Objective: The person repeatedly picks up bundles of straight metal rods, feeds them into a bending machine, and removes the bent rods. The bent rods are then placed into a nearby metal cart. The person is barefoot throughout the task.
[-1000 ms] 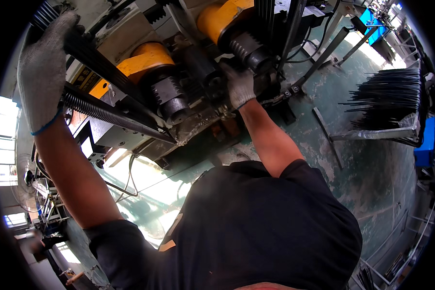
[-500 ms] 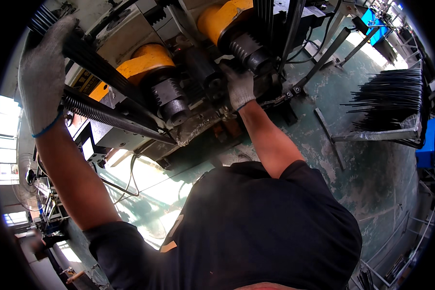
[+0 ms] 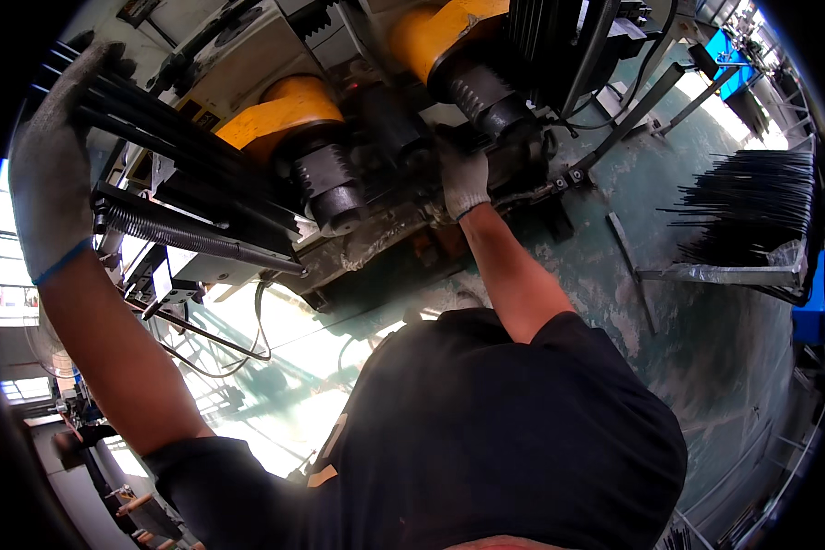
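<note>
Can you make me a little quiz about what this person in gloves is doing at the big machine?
1. True or false: both hands wear grey work gloves.
2. What does the left hand grip? A) a bundle of dark rods B) a broom C) a cable
3. Where is the right hand: between the two yellow-housed rollers, or on the rack of rods at the right?

Key
1. True.
2. A.
3. Between the rollers, at the machine's middle.
</note>
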`<action>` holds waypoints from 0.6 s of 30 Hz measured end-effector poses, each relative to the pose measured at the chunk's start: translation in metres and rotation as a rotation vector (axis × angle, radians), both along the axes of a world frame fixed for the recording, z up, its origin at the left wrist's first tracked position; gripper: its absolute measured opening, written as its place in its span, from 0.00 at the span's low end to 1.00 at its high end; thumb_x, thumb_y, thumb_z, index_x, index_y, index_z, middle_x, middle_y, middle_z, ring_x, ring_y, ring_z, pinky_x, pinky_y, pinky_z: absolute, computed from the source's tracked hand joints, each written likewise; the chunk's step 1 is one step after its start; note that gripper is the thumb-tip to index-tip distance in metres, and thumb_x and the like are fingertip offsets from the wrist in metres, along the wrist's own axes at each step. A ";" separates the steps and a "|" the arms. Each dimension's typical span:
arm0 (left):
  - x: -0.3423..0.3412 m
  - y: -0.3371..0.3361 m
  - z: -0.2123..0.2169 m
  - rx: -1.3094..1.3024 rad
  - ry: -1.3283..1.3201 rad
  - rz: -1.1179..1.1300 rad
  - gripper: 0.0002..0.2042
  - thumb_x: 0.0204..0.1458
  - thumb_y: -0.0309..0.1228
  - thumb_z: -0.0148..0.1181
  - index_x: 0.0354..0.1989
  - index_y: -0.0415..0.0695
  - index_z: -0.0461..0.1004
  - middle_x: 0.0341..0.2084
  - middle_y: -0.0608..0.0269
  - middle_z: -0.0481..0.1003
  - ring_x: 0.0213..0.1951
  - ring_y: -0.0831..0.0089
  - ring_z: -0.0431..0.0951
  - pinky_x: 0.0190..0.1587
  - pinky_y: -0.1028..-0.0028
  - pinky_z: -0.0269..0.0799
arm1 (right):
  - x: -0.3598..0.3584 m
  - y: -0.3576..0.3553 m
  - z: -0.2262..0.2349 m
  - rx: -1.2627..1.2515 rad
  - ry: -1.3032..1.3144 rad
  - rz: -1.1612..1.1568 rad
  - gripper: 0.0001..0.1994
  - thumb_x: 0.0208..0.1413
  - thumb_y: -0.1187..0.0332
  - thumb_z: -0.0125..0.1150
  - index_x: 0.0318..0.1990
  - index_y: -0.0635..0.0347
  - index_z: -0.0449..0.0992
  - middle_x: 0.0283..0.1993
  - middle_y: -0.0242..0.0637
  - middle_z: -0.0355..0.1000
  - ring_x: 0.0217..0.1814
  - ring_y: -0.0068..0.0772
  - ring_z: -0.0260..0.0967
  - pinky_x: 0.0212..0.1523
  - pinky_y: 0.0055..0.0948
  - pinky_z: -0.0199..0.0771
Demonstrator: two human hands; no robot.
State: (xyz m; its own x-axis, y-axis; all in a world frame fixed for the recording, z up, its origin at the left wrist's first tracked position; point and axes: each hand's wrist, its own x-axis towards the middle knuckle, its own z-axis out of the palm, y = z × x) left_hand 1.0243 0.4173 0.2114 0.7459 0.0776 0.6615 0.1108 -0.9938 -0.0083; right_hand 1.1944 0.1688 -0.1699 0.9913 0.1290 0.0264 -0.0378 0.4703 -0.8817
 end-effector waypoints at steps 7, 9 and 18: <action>-0.019 0.058 0.007 0.575 0.189 0.133 0.25 0.65 0.19 0.45 0.68 0.58 0.68 0.58 0.65 0.77 0.56 0.66 0.81 0.60 0.63 0.78 | 0.017 0.008 -0.050 -0.022 -0.075 0.020 0.07 0.58 0.72 0.65 0.40 0.67 0.81 0.41 0.33 0.79 0.40 0.24 0.74 0.43 0.31 0.74; -0.024 0.055 0.007 0.595 0.181 0.134 0.26 0.64 0.18 0.47 0.68 0.58 0.68 0.59 0.65 0.76 0.55 0.66 0.81 0.59 0.63 0.79 | 0.011 0.005 -0.033 0.002 0.024 0.060 0.07 0.58 0.73 0.65 0.41 0.67 0.81 0.41 0.34 0.79 0.41 0.24 0.74 0.43 0.31 0.74; -0.034 0.068 0.010 0.716 0.237 0.273 0.32 0.62 0.17 0.51 0.70 0.67 0.63 0.58 0.70 0.77 0.54 0.64 0.81 0.51 0.64 0.84 | 0.013 0.000 -0.036 -0.157 -0.135 0.042 0.08 0.59 0.73 0.65 0.42 0.69 0.81 0.41 0.36 0.81 0.44 0.29 0.77 0.47 0.32 0.74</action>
